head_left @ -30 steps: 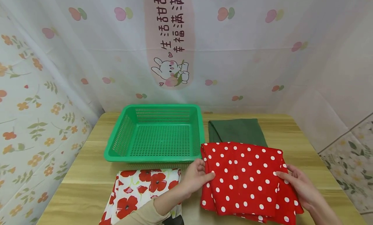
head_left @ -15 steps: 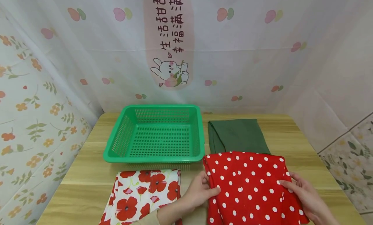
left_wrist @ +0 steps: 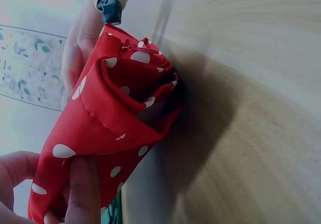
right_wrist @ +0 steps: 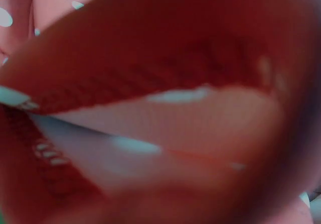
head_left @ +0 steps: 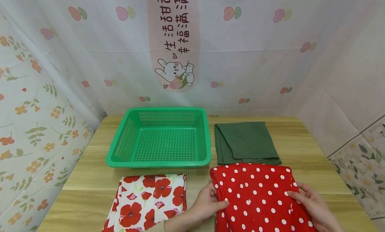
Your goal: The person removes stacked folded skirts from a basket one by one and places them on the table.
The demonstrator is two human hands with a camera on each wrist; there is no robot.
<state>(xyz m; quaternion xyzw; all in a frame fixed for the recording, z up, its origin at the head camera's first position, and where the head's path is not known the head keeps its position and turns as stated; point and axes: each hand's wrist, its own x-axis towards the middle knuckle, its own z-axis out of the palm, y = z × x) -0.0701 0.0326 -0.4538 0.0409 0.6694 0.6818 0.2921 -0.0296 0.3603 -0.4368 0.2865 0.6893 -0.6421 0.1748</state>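
Both hands hold a folded red cloth with white dots (head_left: 258, 198) at the front right of the table. My left hand (head_left: 207, 203) pinches its left edge, thumb on top and fingers underneath. At the right edge my right hand (head_left: 312, 202) grips it the same way. In the left wrist view the layered folds of the red cloth (left_wrist: 115, 98) gape open, a small zip pull (left_wrist: 134, 47) shows near the far end, and a shadow falls on the table beside it. Blurred red fabric (right_wrist: 150, 48) with stitched edges fills most of the right wrist view.
A green plastic basket (head_left: 159, 164) with nothing in it stands at the back left. Behind the red cloth lies a folded dark green cloth (head_left: 249, 140). A folded white cloth with red poppies (head_left: 150, 202) lies front left, partly under my left forearm. Printed curtains (head_left: 240, 68) hang behind the table.
Both hands have drawn the red cloth toward the front edge and slightly right. More of the dark green cloth behind it now shows.
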